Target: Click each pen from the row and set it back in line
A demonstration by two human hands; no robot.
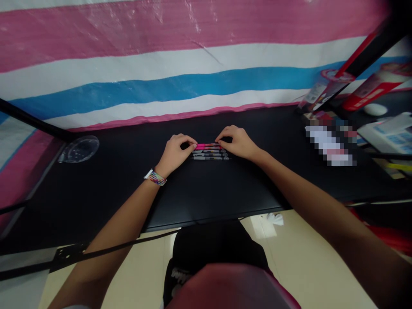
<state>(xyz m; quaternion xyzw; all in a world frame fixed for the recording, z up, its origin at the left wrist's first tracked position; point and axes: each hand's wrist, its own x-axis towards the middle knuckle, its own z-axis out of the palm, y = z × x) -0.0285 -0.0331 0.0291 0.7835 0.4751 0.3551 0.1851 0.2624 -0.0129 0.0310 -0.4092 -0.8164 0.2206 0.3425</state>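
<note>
Several slim pens lie side by side on the black desk (206,189), roughly parallel to its front edge. At the far side of the row are pink pens (202,147); nearer to me are grey pens (207,158) with clear and dark ends. My left hand (175,154), with a colourful band on the wrist, pinches thumb and forefinger at the left end of the farthest pink pen. At the right end of that pen, my right hand (240,143) makes a similar pinch. Whether the pen is lifted off the desk, I cannot tell.
A clear plastic lid (82,149) lies at the left. To the right stand a cup with a red straw (322,90) and a red-and-white cup (373,92), near a white rounded object (375,110) and a blurred-out packet (331,143). A striped sheet (167,30) hangs behind.
</note>
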